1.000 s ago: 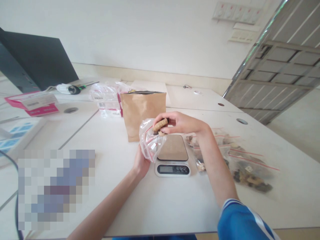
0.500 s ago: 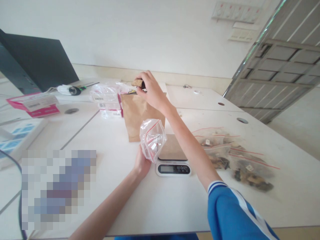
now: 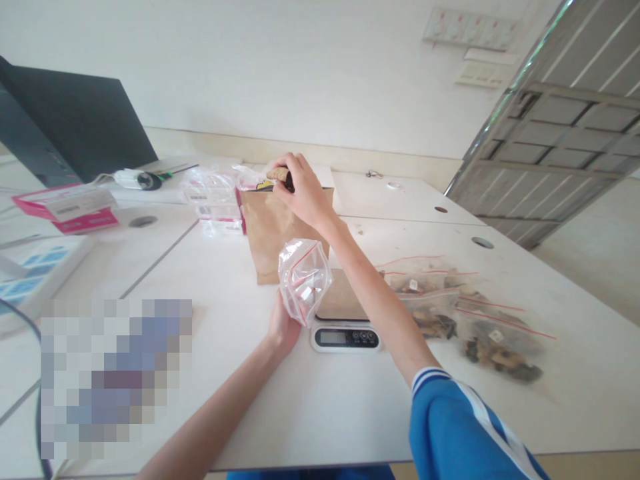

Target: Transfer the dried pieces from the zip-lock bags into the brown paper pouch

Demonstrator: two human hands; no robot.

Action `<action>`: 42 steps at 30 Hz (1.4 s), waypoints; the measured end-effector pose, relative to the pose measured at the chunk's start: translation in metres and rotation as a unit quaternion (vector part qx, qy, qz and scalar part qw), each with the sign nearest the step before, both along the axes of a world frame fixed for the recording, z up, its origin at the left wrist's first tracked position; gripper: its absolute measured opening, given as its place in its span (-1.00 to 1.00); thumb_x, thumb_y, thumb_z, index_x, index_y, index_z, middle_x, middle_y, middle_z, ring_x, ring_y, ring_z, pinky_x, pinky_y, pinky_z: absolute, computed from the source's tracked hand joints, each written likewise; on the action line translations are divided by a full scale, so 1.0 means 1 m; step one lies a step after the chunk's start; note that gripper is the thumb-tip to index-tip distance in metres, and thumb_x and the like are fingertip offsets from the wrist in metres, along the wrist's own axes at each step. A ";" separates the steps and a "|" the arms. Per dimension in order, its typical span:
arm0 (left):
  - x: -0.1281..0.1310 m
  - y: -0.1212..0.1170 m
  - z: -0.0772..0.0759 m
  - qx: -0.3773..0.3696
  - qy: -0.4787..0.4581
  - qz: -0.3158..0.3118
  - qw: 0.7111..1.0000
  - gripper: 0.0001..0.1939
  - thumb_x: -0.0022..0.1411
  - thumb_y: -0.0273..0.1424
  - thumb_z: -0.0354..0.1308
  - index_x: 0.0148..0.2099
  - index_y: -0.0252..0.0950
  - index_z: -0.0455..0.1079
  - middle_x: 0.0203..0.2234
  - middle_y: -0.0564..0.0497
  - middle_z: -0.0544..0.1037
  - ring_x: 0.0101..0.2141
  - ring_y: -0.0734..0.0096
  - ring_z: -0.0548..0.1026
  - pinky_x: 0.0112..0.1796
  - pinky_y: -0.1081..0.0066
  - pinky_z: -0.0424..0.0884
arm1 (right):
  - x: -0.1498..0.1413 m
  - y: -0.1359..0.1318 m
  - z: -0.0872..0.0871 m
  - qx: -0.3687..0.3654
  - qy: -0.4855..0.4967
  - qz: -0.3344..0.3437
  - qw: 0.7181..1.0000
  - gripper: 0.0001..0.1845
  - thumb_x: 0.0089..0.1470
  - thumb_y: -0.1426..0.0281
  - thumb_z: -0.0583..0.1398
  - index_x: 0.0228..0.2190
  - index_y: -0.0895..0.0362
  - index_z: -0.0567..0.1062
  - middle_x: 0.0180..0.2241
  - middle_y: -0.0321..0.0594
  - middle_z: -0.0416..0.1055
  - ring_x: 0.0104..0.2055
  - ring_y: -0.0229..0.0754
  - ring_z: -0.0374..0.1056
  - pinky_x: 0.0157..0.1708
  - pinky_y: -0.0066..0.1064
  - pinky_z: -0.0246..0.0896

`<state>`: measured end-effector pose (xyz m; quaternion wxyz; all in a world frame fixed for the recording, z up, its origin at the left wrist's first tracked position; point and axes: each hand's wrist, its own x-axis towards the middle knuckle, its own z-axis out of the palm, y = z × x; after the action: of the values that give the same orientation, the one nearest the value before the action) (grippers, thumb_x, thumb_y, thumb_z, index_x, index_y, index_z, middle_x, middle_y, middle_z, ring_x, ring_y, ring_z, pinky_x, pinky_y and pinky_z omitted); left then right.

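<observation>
My left hand (image 3: 281, 327) holds a small clear zip bag (image 3: 303, 279) with a red seal line upright above the white table (image 3: 320, 400). A small kitchen scale (image 3: 346, 320) sits just to the right of it. My right hand (image 3: 300, 188) reaches over the open top of a brown paper bag (image 3: 273, 230) standing behind the scale. Its fingers pinch a tan, ridged piece (image 3: 278, 175) right at the bag's mouth.
Several filled zip bags (image 3: 470, 313) with dark and tan pieces lie to the right of the scale. Clear packets (image 3: 210, 193) and a pink box (image 3: 70, 207) sit at the back left, near a dark laptop (image 3: 75, 127). A blurred patch covers the near left.
My right hand lifted the tan piece out of the clear zip bag and carried it back to the mouth of the brown paper bag, then lowered slightly. The left hand stayed put.
</observation>
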<state>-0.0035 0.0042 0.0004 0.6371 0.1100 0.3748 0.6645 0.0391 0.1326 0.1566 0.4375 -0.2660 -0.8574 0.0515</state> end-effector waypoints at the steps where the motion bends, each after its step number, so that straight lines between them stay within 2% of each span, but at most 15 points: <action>1: 0.000 0.000 0.000 -0.001 -0.002 0.002 1.000 -0.69 0.23 -0.22 0.09 -0.20 -0.37 0.47 -0.50 -0.05 0.54 -0.57 0.47 0.41 -0.58 0.52 0.32 | 0.000 -0.002 -0.002 0.012 0.011 -0.004 1.000 -0.75 0.08 0.61 0.06 -0.21 0.09 0.28 -0.15 -0.16 0.25 -0.07 -0.17 0.24 0.04 -0.32 0.16; 5: 0.001 0.000 0.001 -0.003 -0.004 0.005 1.000 -0.68 0.32 -0.32 -0.06 -0.23 -0.38 0.47 -0.54 -0.04 0.53 -0.58 0.48 0.41 -0.62 0.56 0.30 | 0.000 -0.009 -0.007 0.052 0.022 -0.007 0.998 -0.71 0.09 0.64 0.03 -0.17 0.10 0.29 -0.12 -0.13 0.23 -0.04 -0.14 0.21 0.06 -0.29 0.15; 12: 0.001 0.000 -0.001 0.007 0.005 0.003 1.000 -0.72 0.23 -0.25 0.08 -0.20 -0.35 0.47 -0.48 -0.07 0.55 -0.59 0.46 0.42 -0.67 0.54 0.26 | -0.002 -0.013 -0.006 0.056 -0.059 -0.018 0.996 -0.70 0.09 0.62 0.03 -0.17 0.06 0.31 -0.07 -0.11 0.23 0.05 -0.02 0.16 0.11 -0.11 0.08; 16: 0.000 0.000 -0.003 0.003 0.002 -0.001 1.000 -0.70 0.27 -0.24 0.02 -0.17 -0.35 0.45 -0.46 -0.08 0.56 -0.59 0.44 0.43 -0.65 0.52 0.27 | -0.003 -0.002 -0.001 0.017 -0.040 -0.004 0.999 -0.77 0.10 0.57 0.06 -0.20 0.08 0.31 -0.12 -0.16 0.26 0.01 -0.07 0.23 0.08 -0.14 0.11; 20: 0.000 0.001 -0.005 0.000 -0.004 -0.003 1.000 -0.70 0.26 -0.26 0.03 -0.16 -0.37 0.44 -0.54 -0.03 0.52 -0.69 0.53 0.31 -0.68 0.52 0.21 | 0.000 0.008 0.010 -0.067 -0.012 0.006 0.998 -0.87 0.11 0.49 0.09 -0.24 0.12 0.31 -0.17 -0.17 0.35 -0.07 -0.15 0.30 0.00 -0.27 0.18; 24: 0.000 0.001 -0.007 -0.004 -0.009 -0.007 1.000 -0.70 0.26 -0.25 0.03 -0.16 -0.36 0.44 -0.61 0.04 0.47 -0.73 0.56 0.24 -0.71 0.53 0.14 | 0.003 0.006 0.019 -0.135 -0.031 0.026 0.990 -0.92 0.08 0.48 0.10 -0.30 0.15 0.31 -0.24 -0.21 0.41 -0.13 -0.19 0.33 -0.06 -0.33 0.18; 29: -0.002 0.001 -0.006 -0.010 -0.016 -0.007 1.000 -0.68 0.29 -0.24 -0.01 -0.16 -0.36 0.45 -0.55 -0.02 0.51 -0.72 0.56 0.26 -0.71 0.53 0.16 | 0.002 -0.002 0.027 -0.167 -0.092 -0.012 0.982 -0.84 0.02 0.57 0.09 -0.30 0.20 0.37 -0.23 -0.18 0.43 -0.15 -0.17 0.33 -0.09 -0.34 0.19; 32: -0.002 0.001 -0.002 -0.014 -0.020 -0.002 1.000 -0.67 0.32 -0.29 -0.08 -0.08 -0.37 0.43 -0.51 -0.03 0.53 -0.71 0.56 0.30 -0.71 0.55 0.21 | 0.000 0.000 0.033 -0.167 -0.152 -0.029 0.974 -0.77 0.02 0.61 0.07 -0.26 0.20 0.42 -0.18 -0.16 0.45 -0.14 -0.15 0.34 -0.09 -0.33 0.19; 35: -0.002 0.001 0.000 -0.018 -0.024 0.011 0.999 -0.68 0.33 -0.35 -0.10 -0.02 -0.35 0.39 -0.50 0.00 0.53 -0.66 0.56 0.37 -0.69 0.60 0.24 | 0.000 0.006 0.036 -0.156 -0.201 -0.008 0.967 -0.73 0.10 0.58 0.03 -0.20 0.18 0.44 -0.11 -0.17 0.45 -0.09 -0.16 0.35 -0.04 -0.32 0.18; 39: -0.001 0.002 -0.001 -0.019 -0.025 0.022 0.999 -0.73 0.31 -0.39 -0.08 -0.17 -0.37 0.43 -0.49 -0.02 0.53 -0.63 0.59 0.41 -0.68 0.65 0.25 | 0.001 0.005 0.032 -0.144 -0.211 -0.020 0.967 -0.75 0.24 0.44 -0.02 -0.09 0.21 0.34 -0.12 -0.07 0.44 -0.13 -0.13 0.35 -0.08 -0.27 0.21; 42: 0.000 0.002 -0.002 -0.015 -0.016 0.027 0.999 -0.73 0.31 -0.42 -0.08 -0.28 -0.35 0.44 -0.49 -0.01 0.54 -0.64 0.61 0.40 -0.70 0.66 0.23 | 0.002 -0.003 0.024 -0.100 -0.192 -0.034 0.976 -0.77 0.28 0.41 -0.06 -0.12 0.21 0.31 -0.22 -0.07 0.45 -0.18 -0.11 0.36 -0.12 -0.24 0.22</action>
<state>-0.0034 0.0057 -0.0013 0.6266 0.0793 0.3775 0.6771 0.0409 0.1300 0.1803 0.2376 -0.3427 -0.9062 0.0699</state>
